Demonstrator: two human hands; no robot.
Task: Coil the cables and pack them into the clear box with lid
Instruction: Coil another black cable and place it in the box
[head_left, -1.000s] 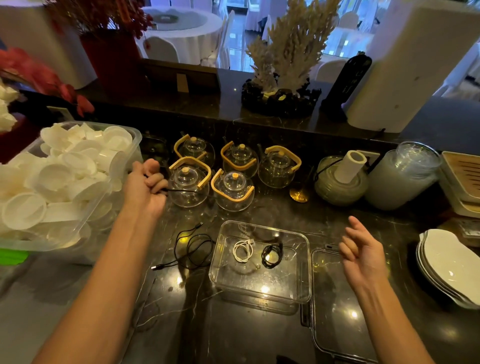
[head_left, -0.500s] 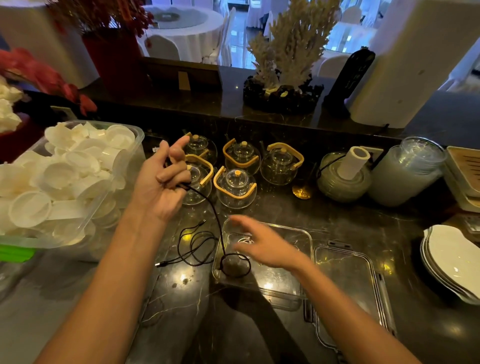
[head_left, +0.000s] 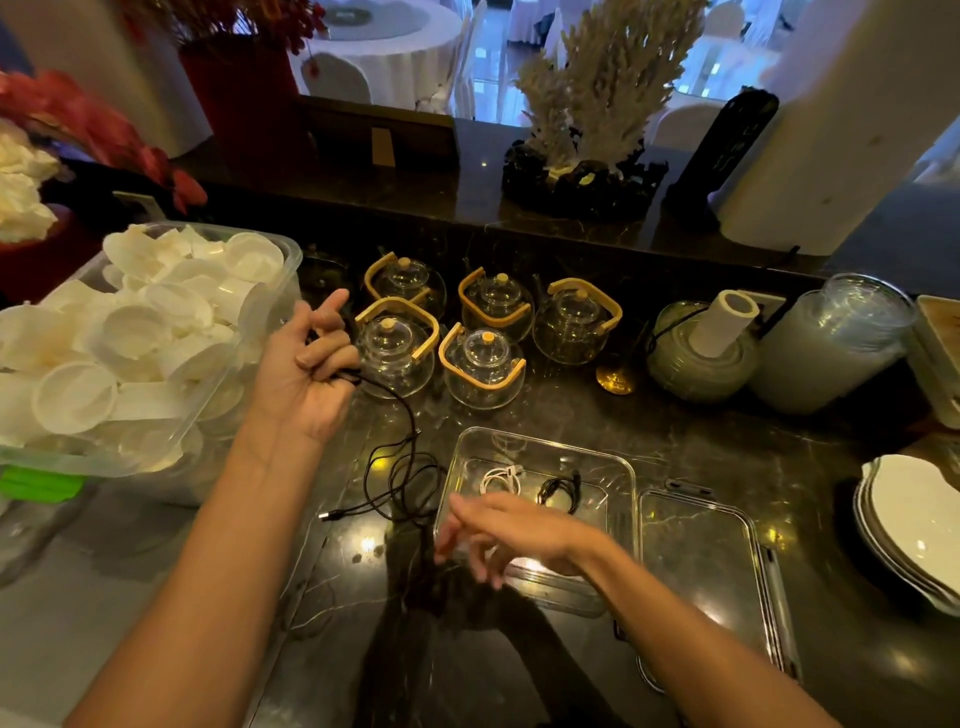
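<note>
Left hand (head_left: 306, 374) raised near the bin of white cups (head_left: 130, 343), fingers curled round one end of the black cable (head_left: 410, 452) — grip holding it. The cable hangs from that hand down and to the right, then lies in loose loops on the dark bench (head_left: 571, 410) just left of the clear box (head_left: 540, 452); its free plug end points left along the bench. Right hand (head_left: 509, 535) hovers over the box's near-left corner, fingers spread and loose, blurred — grip wide, holding nothing. Inside the box: a coiled white cable (head_left: 501, 480) and a coiled black one (head_left: 561, 491), side by side. Lid (head_left: 701, 566) lies flat just right of the box. Glass teapots (head_left: 483, 364) stand behind.
</note>
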